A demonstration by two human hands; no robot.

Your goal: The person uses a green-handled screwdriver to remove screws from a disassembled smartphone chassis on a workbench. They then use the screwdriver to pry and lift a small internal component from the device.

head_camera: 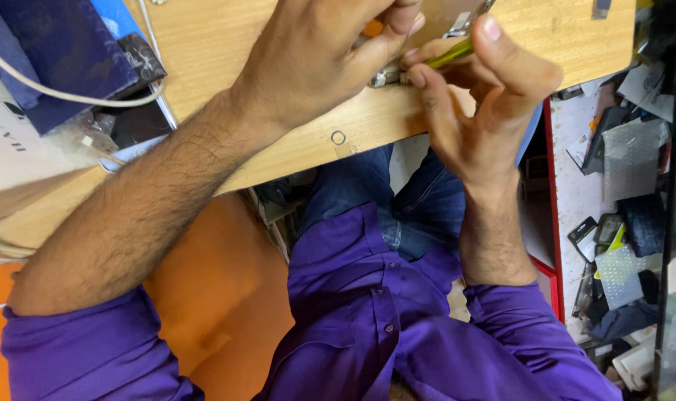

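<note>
My left hand (316, 56) reaches over the wooden table (204, 52) and pinches the edge of a flat device (446, 15) at the top of the view. Just below it, my right hand (479, 96) grips a thin yellow-green tool (451, 53) between thumb and fingers. The tool's tip meets a small metal part (386, 76) at the device's edge. Both forearms come out of rolled purple sleeves. Most of the device is hidden by my hands and the frame edge.
A dark blue pouch (56, 52) with a white cable (48, 89) lies at the table's left, over a white box (18, 156). A small metal ring (339, 137) sits near the table edge. Right of my lap, a red-edged shelf (620, 223) holds several phone parts.
</note>
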